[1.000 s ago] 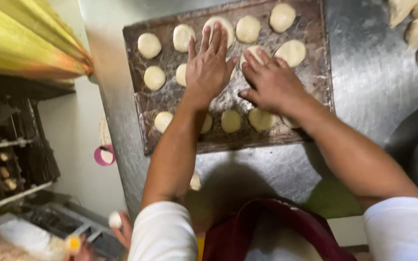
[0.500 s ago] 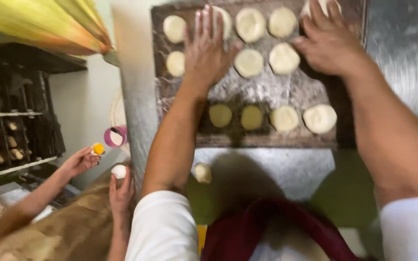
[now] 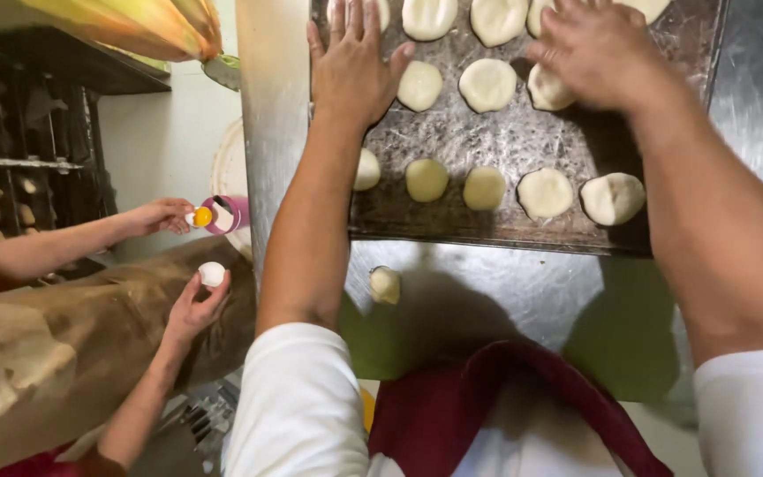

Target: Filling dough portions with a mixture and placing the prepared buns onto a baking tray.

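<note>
- Head view: dark, flour-dusted metal baking tray lies on a shiny steel desk, filled with rows of pale flattened dough rounds.
- Left hand is flat on the tray's left part, fingers spread and apart, palm down, clamped on nothing; one dough round lies just beside its thumb.
- Right hand is palm down at the tray's upper right, fingers together and curved over a dough round that peeks out under it; cannot tell whether it grips the round or only presses it.
- Near row holds rounds well apart from both hands; the thick lump at the right end sits beside the right forearm.
- A small loose dough piece lies on the desk below the tray edge, beside the left forearm.
- The person wears white sleeves and a dark red apron.
- Left of the desk, a co-worker's hands: one hand holds a white egg, the other holds a cracked shell with yellow yolk at a small pink cup.
- Dark rack with trays at far left.
</note>
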